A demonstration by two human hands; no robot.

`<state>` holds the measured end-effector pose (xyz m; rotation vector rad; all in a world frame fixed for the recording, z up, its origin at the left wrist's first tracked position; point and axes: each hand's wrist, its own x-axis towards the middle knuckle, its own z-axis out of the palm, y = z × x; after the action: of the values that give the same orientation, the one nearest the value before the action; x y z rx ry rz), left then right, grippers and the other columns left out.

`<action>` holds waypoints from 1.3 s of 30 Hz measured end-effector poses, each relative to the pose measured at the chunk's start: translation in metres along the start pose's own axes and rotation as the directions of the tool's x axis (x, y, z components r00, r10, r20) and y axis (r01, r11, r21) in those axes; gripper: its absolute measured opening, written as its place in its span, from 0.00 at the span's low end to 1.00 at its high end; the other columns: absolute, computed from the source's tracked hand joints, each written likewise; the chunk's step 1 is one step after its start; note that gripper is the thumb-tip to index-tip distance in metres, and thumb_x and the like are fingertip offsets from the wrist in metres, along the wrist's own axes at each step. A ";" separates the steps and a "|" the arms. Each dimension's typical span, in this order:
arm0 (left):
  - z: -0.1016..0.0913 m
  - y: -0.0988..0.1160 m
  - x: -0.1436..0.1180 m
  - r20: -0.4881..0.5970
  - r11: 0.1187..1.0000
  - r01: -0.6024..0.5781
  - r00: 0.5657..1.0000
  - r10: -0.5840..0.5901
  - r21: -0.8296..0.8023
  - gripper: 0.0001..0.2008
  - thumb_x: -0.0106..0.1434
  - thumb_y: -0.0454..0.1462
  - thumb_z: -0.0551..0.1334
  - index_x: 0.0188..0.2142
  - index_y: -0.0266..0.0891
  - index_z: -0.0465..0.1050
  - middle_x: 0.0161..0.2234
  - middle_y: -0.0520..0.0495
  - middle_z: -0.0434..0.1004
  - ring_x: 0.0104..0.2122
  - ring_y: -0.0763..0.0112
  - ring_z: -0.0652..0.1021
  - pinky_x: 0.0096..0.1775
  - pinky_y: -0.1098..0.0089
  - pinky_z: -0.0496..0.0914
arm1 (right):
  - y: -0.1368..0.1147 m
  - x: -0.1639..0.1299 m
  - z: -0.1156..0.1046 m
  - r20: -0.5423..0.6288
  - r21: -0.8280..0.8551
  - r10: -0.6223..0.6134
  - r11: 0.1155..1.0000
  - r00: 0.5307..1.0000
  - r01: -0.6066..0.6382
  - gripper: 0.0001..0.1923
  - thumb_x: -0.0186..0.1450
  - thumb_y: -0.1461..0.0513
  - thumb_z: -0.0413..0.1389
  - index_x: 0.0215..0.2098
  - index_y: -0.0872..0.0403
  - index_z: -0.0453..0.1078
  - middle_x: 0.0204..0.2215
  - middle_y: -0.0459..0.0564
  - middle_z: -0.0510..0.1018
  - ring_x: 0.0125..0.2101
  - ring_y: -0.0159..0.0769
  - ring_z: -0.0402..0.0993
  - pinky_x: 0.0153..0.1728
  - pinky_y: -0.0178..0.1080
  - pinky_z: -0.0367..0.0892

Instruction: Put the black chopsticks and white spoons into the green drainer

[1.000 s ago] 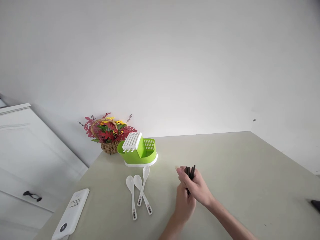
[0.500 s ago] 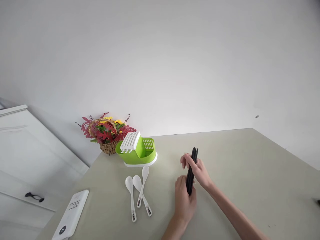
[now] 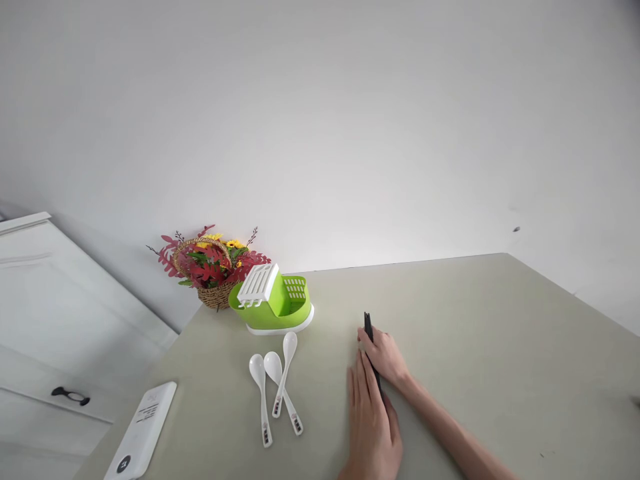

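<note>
A bundle of black chopsticks (image 3: 369, 325) lies flat on the pale green table (image 3: 500, 347), tips pointing away from me. My right hand (image 3: 384, 355) rests on top of the bundle's middle, fingers curled over it. Just nearer to me, my left hand (image 3: 371, 423) lies flat with fingers straight, its edge against the near end of the chopsticks. Most of the bundle is hidden under the two hands.
Three white spoons (image 3: 275, 389) lie left of my hands. Behind them stands a green cutlery holder (image 3: 280, 308) with a white slotted insert, and a basket of red and yellow flowers (image 3: 207, 267). A white power bank (image 3: 143, 430) lies near the left edge, beside a white cabinet (image 3: 45, 320).
The chopsticks were held upright in both hands and have come down flat onto the table. My left hand has opened out flat beside them.
</note>
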<state>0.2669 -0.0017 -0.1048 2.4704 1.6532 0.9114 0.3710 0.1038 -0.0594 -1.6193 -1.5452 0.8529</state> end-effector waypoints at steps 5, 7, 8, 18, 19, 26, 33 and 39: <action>-0.006 0.002 -0.013 0.009 0.998 -0.024 1.000 0.024 0.062 0.44 0.66 0.26 0.51 0.76 0.32 0.29 0.74 0.34 0.47 0.72 0.48 0.56 0.65 0.46 0.66 | -0.001 0.000 0.007 0.008 -0.203 0.034 0.979 0.999 -0.032 0.15 0.73 0.57 0.45 0.33 0.51 0.69 0.26 0.49 0.79 0.29 0.39 0.77 0.29 0.36 0.57; -0.007 0.002 -0.015 0.002 0.996 -0.035 0.999 0.035 0.083 0.43 0.67 0.27 0.52 0.76 0.31 0.30 0.74 0.33 0.46 0.72 0.47 0.57 0.66 0.46 0.65 | -0.002 -0.002 0.010 0.003 -0.269 0.028 0.963 1.000 -0.026 0.14 0.74 0.58 0.46 0.36 0.51 0.69 0.29 0.51 0.81 0.30 0.40 0.78 0.29 0.36 0.55; -0.007 0.002 -0.016 -0.004 0.995 -0.040 0.999 0.040 0.092 0.43 0.67 0.28 0.53 0.75 0.31 0.30 0.74 0.33 0.46 0.71 0.46 0.57 0.66 0.46 0.65 | -0.003 -0.003 0.011 0.001 -0.297 0.021 0.955 1.000 -0.020 0.13 0.74 0.58 0.46 0.37 0.52 0.69 0.30 0.51 0.81 0.30 0.40 0.78 0.29 0.36 0.55; -0.010 0.007 -0.017 -0.062 0.991 -0.035 0.997 0.044 0.131 0.44 0.68 0.34 0.57 0.76 0.33 0.32 0.73 0.30 0.50 0.71 0.40 0.57 0.65 0.38 0.64 | -0.012 -0.015 0.010 -0.040 -0.442 -0.022 0.897 0.999 0.002 0.07 0.73 0.60 0.48 0.37 0.50 0.65 0.29 0.48 0.80 0.28 0.37 0.77 0.27 0.36 0.51; -0.011 0.007 -0.017 -0.060 0.991 -0.037 0.997 0.045 0.129 0.44 0.69 0.35 0.58 0.76 0.32 0.33 0.73 0.30 0.50 0.71 0.41 0.57 0.65 0.38 0.63 | -0.013 -0.016 0.010 -0.041 -0.452 -0.028 0.892 0.999 0.007 0.07 0.73 0.60 0.48 0.37 0.50 0.65 0.31 0.48 0.81 0.29 0.37 0.78 0.27 0.37 0.51; -0.015 0.011 -0.015 -0.055 0.992 -0.024 0.998 0.031 0.123 0.39 0.71 0.36 0.57 0.75 0.31 0.41 0.73 0.31 0.50 0.72 0.43 0.55 0.67 0.40 0.61 | -0.010 -0.018 0.011 -0.067 -0.474 -0.031 0.881 0.997 -0.004 0.09 0.75 0.60 0.46 0.38 0.51 0.65 0.37 0.51 0.81 0.33 0.37 0.79 0.29 0.36 0.52; -0.019 0.009 -0.012 -0.026 0.995 -0.009 1.000 0.011 0.095 0.38 0.71 0.35 0.55 0.76 0.33 0.40 0.74 0.34 0.50 0.72 0.46 0.55 0.68 0.43 0.60 | 0.006 -0.016 0.005 -0.107 -0.368 -0.050 0.930 0.993 0.007 0.10 0.72 0.62 0.46 0.51 0.50 0.61 0.36 0.48 0.80 0.29 0.36 0.76 0.28 0.36 0.52; -0.027 0.008 -0.017 -0.020 0.999 -0.013 1.000 0.013 -0.037 0.36 0.70 0.34 0.57 0.74 0.37 0.46 0.73 0.36 0.55 0.73 0.48 0.54 0.65 0.46 0.66 | 0.018 -0.011 0.006 -0.153 -0.236 -0.081 0.971 0.985 0.043 0.09 0.69 0.59 0.45 0.48 0.49 0.60 0.23 0.39 0.69 0.24 0.36 0.69 0.27 0.35 0.51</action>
<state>0.2555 -0.0275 -0.0875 2.4590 1.6127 0.9623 0.3746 0.0925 -0.0782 -1.7474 -1.6171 0.5071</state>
